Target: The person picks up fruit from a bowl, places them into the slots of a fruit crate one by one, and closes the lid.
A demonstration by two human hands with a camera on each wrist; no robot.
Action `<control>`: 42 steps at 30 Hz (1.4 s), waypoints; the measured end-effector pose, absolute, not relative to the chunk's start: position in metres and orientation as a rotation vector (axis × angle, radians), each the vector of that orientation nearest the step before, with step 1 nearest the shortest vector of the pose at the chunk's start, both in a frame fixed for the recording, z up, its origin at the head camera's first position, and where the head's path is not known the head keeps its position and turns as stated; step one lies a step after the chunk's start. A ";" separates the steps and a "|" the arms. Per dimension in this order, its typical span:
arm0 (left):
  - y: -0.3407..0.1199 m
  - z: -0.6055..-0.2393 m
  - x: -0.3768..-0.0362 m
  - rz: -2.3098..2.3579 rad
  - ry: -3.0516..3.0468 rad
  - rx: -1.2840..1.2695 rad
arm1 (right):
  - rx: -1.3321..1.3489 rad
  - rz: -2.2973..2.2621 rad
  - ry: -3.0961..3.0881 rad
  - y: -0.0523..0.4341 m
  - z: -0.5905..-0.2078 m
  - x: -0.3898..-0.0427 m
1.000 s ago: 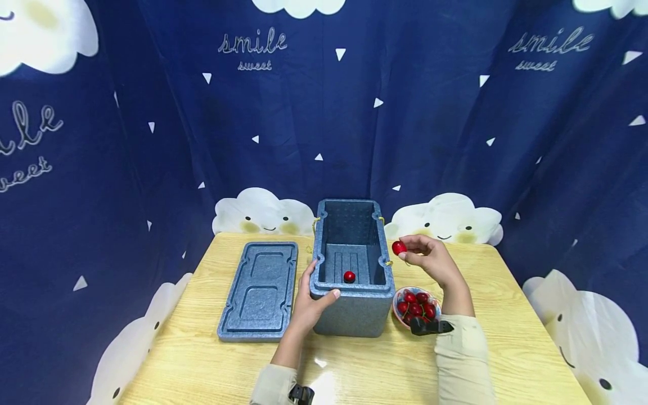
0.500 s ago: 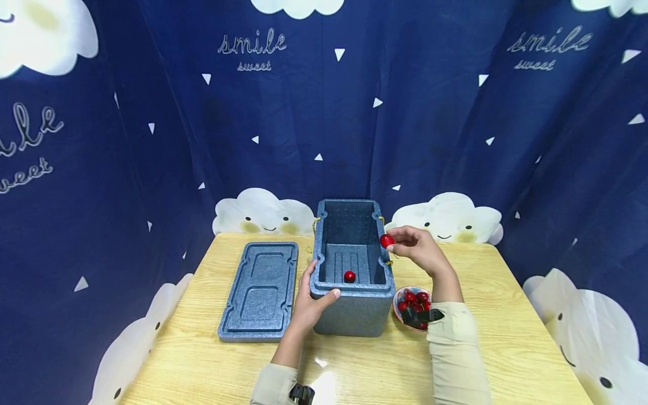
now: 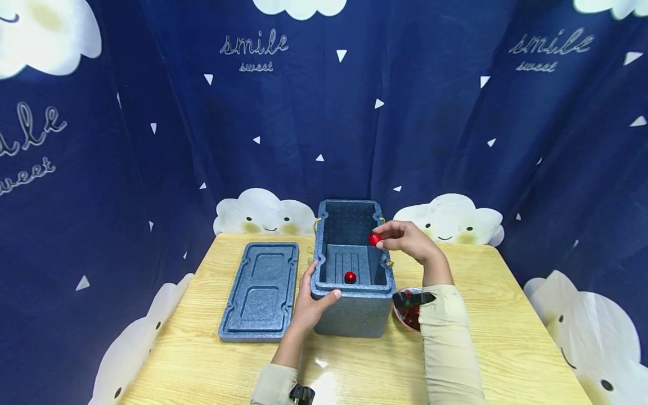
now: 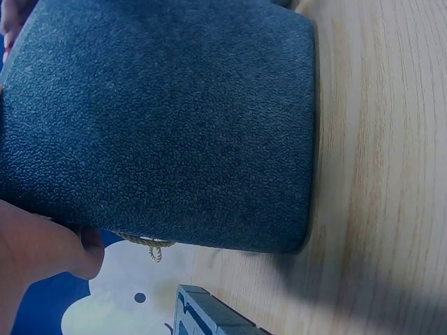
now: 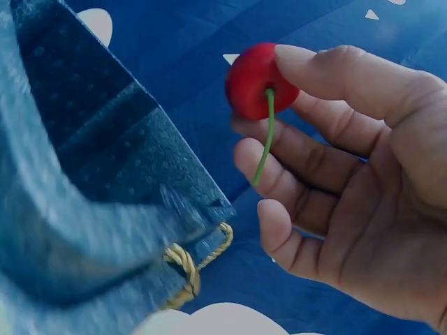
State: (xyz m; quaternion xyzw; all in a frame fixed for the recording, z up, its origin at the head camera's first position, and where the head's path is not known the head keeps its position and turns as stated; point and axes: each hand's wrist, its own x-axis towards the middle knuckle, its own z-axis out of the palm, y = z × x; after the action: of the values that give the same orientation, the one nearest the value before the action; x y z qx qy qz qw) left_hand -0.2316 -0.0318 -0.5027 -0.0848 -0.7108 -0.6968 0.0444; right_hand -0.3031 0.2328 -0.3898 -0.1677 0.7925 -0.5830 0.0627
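An open blue foam box (image 3: 353,315) stands mid-table, one red cherry (image 3: 350,277) lying on its floor. My left hand (image 3: 311,301) grips the box's near left corner, thumb over the rim; the left wrist view shows the box's outer wall (image 4: 160,118) close up. My right hand (image 3: 405,239) pinches a red cherry (image 3: 374,239) over the box's right rim. In the right wrist view that cherry (image 5: 257,80), with its green stem, sits between thumb and fingers beside the box wall (image 5: 84,174).
The box's blue lid (image 3: 260,289) lies flat on the wooden table (image 3: 506,337) to the left. A small bowl of cherries (image 3: 409,315) sits right of the box, partly hidden by my right sleeve. A dark blue cloud-print curtain surrounds the table.
My right hand has carried the cherry leftward, from beside the box to over its right rim. The left hand and the box have stayed put.
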 end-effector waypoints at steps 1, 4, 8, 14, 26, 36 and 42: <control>-0.032 -0.499 -0.230 -2.133 -2.170 -0.264 | -0.523 -1.757 2.373 0.231 -0.390 -0.305; -0.032 -0.486 -0.222 -2.143 -2.171 -0.264 | -0.557 -1.711 2.349 0.226 -0.390 -0.311; -0.033 -0.474 -0.215 -2.154 -2.170 -0.266 | -0.546 -1.636 2.362 0.219 -0.390 -0.318; -0.034 -0.474 -0.214 -2.189 -2.131 -0.275 | -0.530 -1.557 2.317 0.205 -0.388 -0.327; -0.034 -0.473 -0.218 -2.194 -2.117 -0.310 | -0.451 -1.345 2.231 0.182 -0.384 -0.350; -0.035 -0.473 -0.217 -2.218 -2.110 -0.312 | -0.402 -1.219 2.178 0.175 -0.392 -0.362; -0.035 -0.479 -0.221 -2.194 -2.118 -0.320 | -0.352 -1.185 2.187 0.173 -0.392 -0.364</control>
State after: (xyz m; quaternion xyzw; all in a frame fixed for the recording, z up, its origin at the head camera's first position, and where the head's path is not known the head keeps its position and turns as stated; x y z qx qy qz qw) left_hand -0.2212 -0.0346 -0.4785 -0.1043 -0.6903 -0.7150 0.0378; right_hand -0.3639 0.1728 -0.3920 -0.1331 0.8278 -0.4486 0.3095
